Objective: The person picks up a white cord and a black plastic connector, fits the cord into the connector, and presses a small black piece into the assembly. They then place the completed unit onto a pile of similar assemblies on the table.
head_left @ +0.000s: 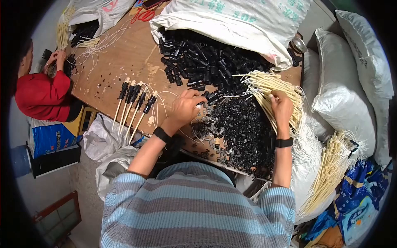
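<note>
My left hand is closed above the table, thumb and forefinger around a small black plastic fitting. Just beyond it spreads a heap of black plastic fittings. Farther right, my right hand lies on a bundle of thin cream-coloured sticks with white cord ends, its fingers closed on some of them. Between my hands is a pile of small black pieces. Left of my left hand, several sticks fitted with black ends lie side by side over the table's edge.
A white woven sack lies open at the back, fittings spilling from it. Full sacks stand on the right, beside another stick bundle. A person in red works at the far left. Red scissors rest at the back.
</note>
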Available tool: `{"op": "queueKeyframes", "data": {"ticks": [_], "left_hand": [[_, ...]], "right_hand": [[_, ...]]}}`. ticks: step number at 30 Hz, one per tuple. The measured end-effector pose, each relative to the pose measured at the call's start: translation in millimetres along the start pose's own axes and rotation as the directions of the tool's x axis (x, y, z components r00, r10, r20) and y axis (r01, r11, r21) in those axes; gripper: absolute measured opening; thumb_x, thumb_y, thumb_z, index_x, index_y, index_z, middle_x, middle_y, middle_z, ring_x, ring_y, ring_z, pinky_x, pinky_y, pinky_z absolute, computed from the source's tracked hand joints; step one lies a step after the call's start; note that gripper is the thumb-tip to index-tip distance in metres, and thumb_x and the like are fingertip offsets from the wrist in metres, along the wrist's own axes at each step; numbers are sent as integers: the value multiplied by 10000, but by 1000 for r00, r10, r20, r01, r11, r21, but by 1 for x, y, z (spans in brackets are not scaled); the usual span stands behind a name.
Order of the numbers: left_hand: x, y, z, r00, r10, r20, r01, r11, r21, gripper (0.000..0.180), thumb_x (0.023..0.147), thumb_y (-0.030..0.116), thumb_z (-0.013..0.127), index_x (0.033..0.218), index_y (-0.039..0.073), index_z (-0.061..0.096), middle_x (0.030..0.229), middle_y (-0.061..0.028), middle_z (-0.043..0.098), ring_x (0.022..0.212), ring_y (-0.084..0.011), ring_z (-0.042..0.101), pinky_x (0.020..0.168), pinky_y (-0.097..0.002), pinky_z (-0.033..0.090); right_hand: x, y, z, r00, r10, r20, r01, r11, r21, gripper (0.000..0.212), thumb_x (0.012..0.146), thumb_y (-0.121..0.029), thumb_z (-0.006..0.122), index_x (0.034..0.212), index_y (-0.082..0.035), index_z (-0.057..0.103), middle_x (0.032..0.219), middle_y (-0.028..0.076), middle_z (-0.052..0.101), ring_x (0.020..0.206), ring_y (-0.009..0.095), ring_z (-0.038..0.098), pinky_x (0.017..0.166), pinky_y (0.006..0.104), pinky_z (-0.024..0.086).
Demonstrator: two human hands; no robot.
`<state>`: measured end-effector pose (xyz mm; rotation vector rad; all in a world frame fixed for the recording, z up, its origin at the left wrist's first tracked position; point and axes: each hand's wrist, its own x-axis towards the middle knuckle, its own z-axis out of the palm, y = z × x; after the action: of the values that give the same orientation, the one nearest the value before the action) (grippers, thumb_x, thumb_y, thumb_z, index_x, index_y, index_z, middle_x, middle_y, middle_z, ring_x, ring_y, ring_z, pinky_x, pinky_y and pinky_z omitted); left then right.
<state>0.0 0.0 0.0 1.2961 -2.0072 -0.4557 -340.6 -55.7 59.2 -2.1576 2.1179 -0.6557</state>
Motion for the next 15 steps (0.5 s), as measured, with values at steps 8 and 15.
{"op": "queueKeyframes", "data": {"ticks": [8, 15], "left_hand": [[-7, -7, -7, 990, -143, 4, 143, 990, 7, 229, 661, 22, 631, 884, 65, 604, 850, -127, 623, 823, -338, 597, 705, -406, 489], [-9, -3, 0, 990, -131, 59, 137, 985, -108, 369, 704, -26, 585, 1070, 20, 599, 888, -144, 639, 886, -316, 628, 804, -355, 498]], "right_hand": [[12, 17, 2, 951, -301, -72, 274, 927, -256, 144, 750, -46, 636, 884, -91, 663, 918, 81, 634, 814, 269, 614, 725, 380, 452], [-9, -2, -15, 797, -585, -153, 526, 796, -300, 188, 784, -48, 642, 966, -94, 657, 800, 55, 591, 797, 219, 582, 769, 362, 426]]}}
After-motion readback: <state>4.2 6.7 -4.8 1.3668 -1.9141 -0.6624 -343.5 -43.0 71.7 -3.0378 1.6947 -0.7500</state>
